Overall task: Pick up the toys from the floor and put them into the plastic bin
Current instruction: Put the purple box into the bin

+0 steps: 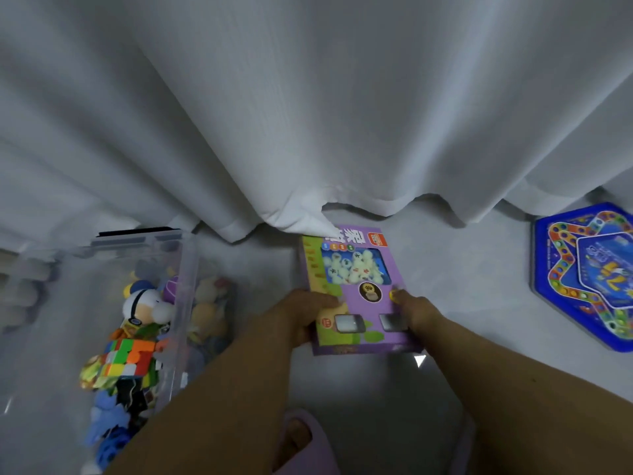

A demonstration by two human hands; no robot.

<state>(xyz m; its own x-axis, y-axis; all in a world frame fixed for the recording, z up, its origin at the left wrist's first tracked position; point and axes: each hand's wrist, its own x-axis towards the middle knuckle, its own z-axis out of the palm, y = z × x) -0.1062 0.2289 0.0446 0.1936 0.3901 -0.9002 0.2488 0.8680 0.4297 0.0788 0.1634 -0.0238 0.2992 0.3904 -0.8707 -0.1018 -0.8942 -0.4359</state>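
Note:
A purple game box [356,269] with a window showing white pieces lies on the floor in the middle, its far end tucked under the curtain hem. My left hand [305,315] grips its near left edge, thumb on top. My right hand [416,311] holds the near right edge with fingers on the box's face. To the left stands the clear plastic bin [186,269], holding a plush doll [147,308], a colourful cube puzzle [128,359], blue toys and more. At the far right, a blue hexagonal board game [585,272] lies on the floor.
A white curtain [308,114] hangs across the back, its hem touching the floor. My foot in a lilac slipper [301,440] is at the bottom centre. Pale floor [462,269] lies between the purple box and the blue board.

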